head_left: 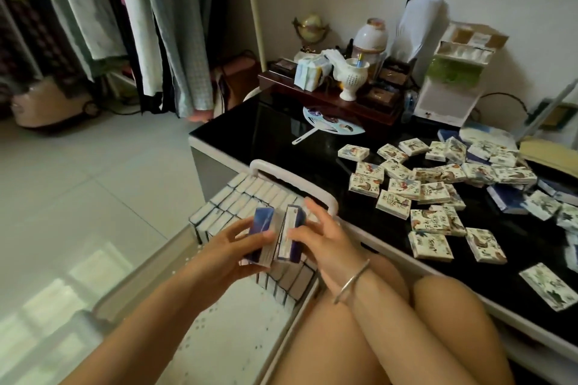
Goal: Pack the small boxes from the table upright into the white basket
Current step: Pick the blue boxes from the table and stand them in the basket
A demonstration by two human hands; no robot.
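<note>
Head view: over the part-filled white basket, the left hand grips a blue box and the right hand, fingers half curled, pinches a second box, while more small boxes lie flat on the table; likely light, stiff card, best pinched across the broad faces.

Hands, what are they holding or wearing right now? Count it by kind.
Small dark blue cardboard boxes: 2, one in the left hand, one in the right hand
Silver metal bangle on the right wrist: 1
Total: 3
</note>
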